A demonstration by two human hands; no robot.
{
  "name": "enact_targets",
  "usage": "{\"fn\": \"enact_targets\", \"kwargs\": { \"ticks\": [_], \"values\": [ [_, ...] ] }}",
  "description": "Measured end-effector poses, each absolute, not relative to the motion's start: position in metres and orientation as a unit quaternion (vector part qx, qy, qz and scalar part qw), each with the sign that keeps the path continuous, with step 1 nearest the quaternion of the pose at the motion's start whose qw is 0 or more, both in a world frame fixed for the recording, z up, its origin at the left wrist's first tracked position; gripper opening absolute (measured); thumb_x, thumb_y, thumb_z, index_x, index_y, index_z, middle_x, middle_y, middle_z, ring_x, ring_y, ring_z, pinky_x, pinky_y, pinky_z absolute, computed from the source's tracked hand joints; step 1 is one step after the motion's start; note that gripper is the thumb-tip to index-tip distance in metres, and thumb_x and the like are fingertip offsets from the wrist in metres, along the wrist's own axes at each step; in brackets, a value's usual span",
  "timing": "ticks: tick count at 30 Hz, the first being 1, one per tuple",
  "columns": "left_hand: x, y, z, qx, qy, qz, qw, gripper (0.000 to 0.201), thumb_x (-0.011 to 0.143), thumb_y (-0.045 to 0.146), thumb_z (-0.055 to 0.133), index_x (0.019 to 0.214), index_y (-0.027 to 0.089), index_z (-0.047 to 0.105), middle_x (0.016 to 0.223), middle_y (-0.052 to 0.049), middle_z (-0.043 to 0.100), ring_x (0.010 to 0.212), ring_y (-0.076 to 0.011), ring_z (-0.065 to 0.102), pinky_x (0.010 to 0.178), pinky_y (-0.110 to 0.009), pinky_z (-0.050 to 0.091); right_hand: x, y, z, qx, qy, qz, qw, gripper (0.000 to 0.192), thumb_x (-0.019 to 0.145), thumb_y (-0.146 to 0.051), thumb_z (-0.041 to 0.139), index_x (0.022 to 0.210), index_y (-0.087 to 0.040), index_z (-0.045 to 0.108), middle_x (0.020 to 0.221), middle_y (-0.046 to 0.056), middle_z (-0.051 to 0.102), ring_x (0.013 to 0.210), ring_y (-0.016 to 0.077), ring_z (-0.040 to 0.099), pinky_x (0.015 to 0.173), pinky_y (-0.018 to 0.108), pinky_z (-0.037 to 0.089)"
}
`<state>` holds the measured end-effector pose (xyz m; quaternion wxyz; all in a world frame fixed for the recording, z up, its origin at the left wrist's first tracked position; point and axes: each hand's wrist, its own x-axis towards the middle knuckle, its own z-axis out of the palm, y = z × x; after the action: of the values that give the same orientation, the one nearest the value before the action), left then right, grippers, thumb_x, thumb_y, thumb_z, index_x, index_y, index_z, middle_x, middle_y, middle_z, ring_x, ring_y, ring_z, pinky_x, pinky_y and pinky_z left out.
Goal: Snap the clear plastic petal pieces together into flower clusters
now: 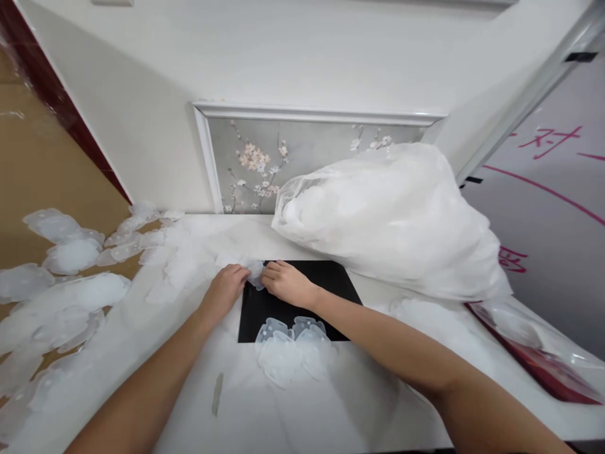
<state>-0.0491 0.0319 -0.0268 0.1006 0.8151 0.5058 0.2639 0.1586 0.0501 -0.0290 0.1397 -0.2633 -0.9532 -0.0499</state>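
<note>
Between my two hands is a thin, translucent white plastic piece (256,275), above the upper left corner of a black mat (347,293). My left hand (227,289) pinches its left side, fingers closed. On the other side, the bent fingers of my right hand (287,284) are closed at its right edge; the fingertips are partly hidden. Several similar rounded pieces with small dots (295,350) overlap at the mat's front edge, some lying past it on the white table. More loose translucent pieces (182,258) are heaped left of my left hand.
A large, full white plastic bag (392,214) lies at the back right. Scattered translucent pieces (70,302) cover the brown surface at left. A red item in clear wrap (539,359) is at right. Behind stands a white panel with a framed flower picture (255,164).
</note>
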Motion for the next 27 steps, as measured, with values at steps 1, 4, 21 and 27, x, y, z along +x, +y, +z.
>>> {"fn": "enact_targets", "kwargs": {
  "ticks": [1, 4, 21, 27],
  "values": [
    [-0.049, 0.032, -0.026, 0.809, 0.512, 0.273, 0.099, 0.023, 0.082, 0.013, 0.052, 0.09, 0.024, 0.071, 0.093, -0.007, 0.072, 0.095, -0.0262, 0.063, 0.09, -0.042, 0.048, 0.16, 0.052, -0.031, -0.28, -0.947, -0.032, 0.155, 0.013, 0.093, -0.013, 0.053, 0.088, -0.016, 0.064, 0.092, 0.01, 0.067, 0.094, 0.0224, 0.059, 0.084, 0.036, 0.045],
    [-0.05, 0.032, -0.025, 0.786, 0.53, 0.302, 0.099, 0.016, 0.084, 0.023, 0.055, 0.085, 0.024, 0.071, 0.09, -0.007, 0.073, 0.092, -0.0273, 0.064, 0.087, -0.041, 0.049, 0.165, 0.052, -0.035, -0.341, -0.912, 0.06, 0.218, 0.005, 0.091, -0.015, 0.058, 0.092, -0.016, 0.063, 0.093, 0.008, 0.067, 0.091, 0.0196, 0.062, 0.083, 0.032, 0.047],
    [-0.034, 0.01, 0.006, 0.49, 0.535, 0.537, 0.431, 0.041, 0.074, 0.059, 0.066, 0.081, 0.021, 0.052, 0.086, 0.002, 0.06, 0.072, -0.0185, 0.071, 0.057, -0.026, 0.051, 0.148, 0.04, -0.029, -0.387, -0.9, 0.029, 0.198, 0.021, 0.089, -0.033, 0.065, 0.097, -0.015, 0.06, 0.101, 0.013, 0.067, 0.094, 0.0253, 0.063, 0.082, 0.034, 0.048],
    [-0.03, 0.011, 0.001, 0.431, 0.495, 0.568, 0.497, 0.043, 0.057, 0.047, 0.082, 0.08, 0.018, 0.059, 0.097, -0.006, 0.068, 0.088, -0.0197, 0.066, 0.077, -0.033, 0.053, 0.15, 0.051, -0.028, -0.461, -0.851, 0.093, 0.235, 0.006, 0.091, -0.017, 0.055, 0.088, -0.016, 0.06, 0.085, 0.008, 0.069, 0.078, 0.0206, 0.066, 0.072, 0.03, 0.048]
  ]
}}
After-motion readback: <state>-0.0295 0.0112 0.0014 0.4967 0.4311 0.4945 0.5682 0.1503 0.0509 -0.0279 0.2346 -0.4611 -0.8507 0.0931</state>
